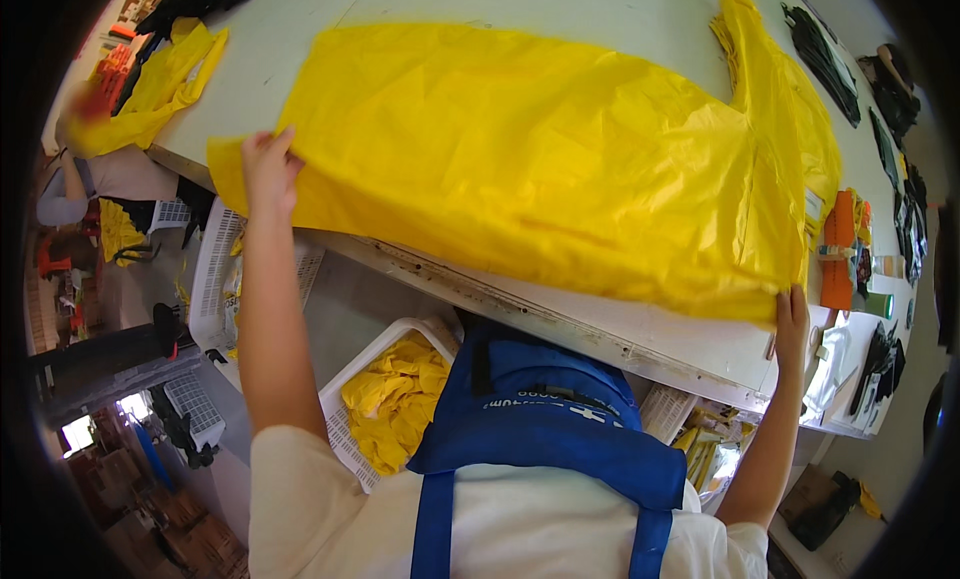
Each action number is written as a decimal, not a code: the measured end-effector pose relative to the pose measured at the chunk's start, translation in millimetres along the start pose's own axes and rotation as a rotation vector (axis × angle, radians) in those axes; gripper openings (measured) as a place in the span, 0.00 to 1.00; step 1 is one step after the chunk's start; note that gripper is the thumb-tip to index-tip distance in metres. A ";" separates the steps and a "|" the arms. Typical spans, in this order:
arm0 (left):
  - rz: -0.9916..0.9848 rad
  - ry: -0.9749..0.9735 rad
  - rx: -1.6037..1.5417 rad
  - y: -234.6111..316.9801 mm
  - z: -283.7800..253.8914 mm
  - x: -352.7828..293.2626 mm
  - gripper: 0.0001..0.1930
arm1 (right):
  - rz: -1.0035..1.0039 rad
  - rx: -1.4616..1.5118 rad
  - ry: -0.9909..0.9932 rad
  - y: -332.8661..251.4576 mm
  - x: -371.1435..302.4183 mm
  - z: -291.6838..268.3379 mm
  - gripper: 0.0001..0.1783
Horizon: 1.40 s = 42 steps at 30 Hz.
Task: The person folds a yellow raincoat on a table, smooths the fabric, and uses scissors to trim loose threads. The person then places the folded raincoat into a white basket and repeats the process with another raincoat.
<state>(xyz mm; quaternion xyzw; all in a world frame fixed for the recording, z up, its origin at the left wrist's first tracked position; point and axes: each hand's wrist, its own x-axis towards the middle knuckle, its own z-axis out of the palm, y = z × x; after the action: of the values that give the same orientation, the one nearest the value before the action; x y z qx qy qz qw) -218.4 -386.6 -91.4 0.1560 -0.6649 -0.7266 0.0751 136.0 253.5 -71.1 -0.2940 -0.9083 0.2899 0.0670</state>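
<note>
A glossy yellow raincoat (540,149) lies spread across the pale table, its body to the left and a narrow sleeve-like part reaching to the far right. My left hand (272,174) is closed on its edge at the near left corner, where some of the fabric hangs over the table's side. At the near right corner, my right hand (791,324) pinches the same near edge. Between the two hands that edge is lifted a little and slightly blurred. The fingertips of both hands are partly covered by the fabric.
White baskets (340,434) with yellow fabric stand below the table's front edge (480,297). Orange and green rolls (840,249) sit at the table's right. Dark folded pieces (822,64) lie farther right. Another person (130,174) handles yellow fabric (165,89) at the left.
</note>
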 end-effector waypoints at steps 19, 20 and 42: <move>0.771 -0.983 1.422 -146.3 224.1 -152.5 0.30 | 0.282 -0.681 -0.071 99.7 45.9 59.2 0.21; 0.761 -1.002 1.450 -143.1 221.6 -152.3 0.31 | 0.247 -0.639 -0.074 115.5 39.7 53.8 0.22; 0.498 -0.468 1.596 -107.6 61.7 40.5 0.28 | -0.298 -0.800 -0.096 36.4 43.6 144.0 0.28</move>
<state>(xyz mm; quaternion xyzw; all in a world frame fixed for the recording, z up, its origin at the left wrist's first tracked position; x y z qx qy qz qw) -266.1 -330.0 -198.9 -0.1415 -0.9890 -0.0189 -0.0383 76.3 232.2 -212.3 -0.1486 -0.9838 -0.0846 -0.0536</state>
